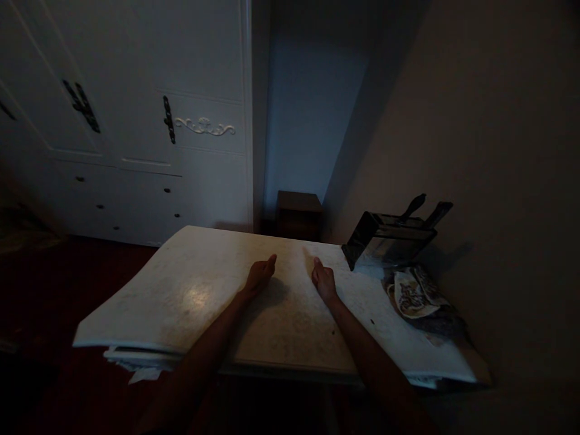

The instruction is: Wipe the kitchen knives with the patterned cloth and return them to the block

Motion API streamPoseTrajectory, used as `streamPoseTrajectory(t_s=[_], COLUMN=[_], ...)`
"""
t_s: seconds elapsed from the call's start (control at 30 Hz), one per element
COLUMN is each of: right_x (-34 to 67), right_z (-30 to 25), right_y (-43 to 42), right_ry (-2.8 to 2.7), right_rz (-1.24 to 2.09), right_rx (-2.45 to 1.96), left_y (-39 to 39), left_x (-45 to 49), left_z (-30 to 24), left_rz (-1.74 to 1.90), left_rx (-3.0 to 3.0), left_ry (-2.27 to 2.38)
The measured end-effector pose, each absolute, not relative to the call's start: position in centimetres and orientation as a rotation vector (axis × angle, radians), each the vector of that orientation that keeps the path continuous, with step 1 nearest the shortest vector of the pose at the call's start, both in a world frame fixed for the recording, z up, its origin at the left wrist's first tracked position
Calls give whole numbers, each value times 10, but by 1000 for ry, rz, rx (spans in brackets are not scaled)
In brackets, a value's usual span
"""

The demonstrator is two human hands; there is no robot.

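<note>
Both of my forearms reach out over a pale, mottled tabletop (203,266) in dim light. My left hand (260,275) is closed, with its thumb sticking up and forward, and I see nothing in it. A short distance to its right, my right hand (324,280) is also curled into a fist with the thumb raised, and no object shows in it. A gap of bare tabletop lies between the two hands. Shadows fall beneath them; whether they touch the surface I cannot tell.
At the right stands a dark-framed knife block (394,238) with black handles poking out. Beside it lies a crumpled patterned cloth (414,296). White cupboards (208,175) rise behind on the left; a small brown cabinet (299,202) stands beyond the table. A wall borders the right.
</note>
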State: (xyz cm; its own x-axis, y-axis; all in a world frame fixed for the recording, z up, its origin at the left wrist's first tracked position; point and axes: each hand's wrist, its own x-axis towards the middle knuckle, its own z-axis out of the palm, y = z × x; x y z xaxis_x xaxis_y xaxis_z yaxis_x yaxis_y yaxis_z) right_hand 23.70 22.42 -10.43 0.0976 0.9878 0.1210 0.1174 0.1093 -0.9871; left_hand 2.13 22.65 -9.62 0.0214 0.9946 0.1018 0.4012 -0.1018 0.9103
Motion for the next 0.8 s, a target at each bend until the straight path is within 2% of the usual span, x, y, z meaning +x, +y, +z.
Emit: streamPoseTrajectory(t_s=[0.43, 0.8], right_x=[236, 236], right_z=[-105, -98], right_y=[225, 222], right_ry=[-1171, -1302], right_rz=[857, 955], right_rx=[-1286, -1286], left_y=[226, 227], left_x=[16, 16], left_z=[-94, -92], left_rz=[1245, 1276], left_rx=[1525, 1544], left_ry=[1542, 1534])
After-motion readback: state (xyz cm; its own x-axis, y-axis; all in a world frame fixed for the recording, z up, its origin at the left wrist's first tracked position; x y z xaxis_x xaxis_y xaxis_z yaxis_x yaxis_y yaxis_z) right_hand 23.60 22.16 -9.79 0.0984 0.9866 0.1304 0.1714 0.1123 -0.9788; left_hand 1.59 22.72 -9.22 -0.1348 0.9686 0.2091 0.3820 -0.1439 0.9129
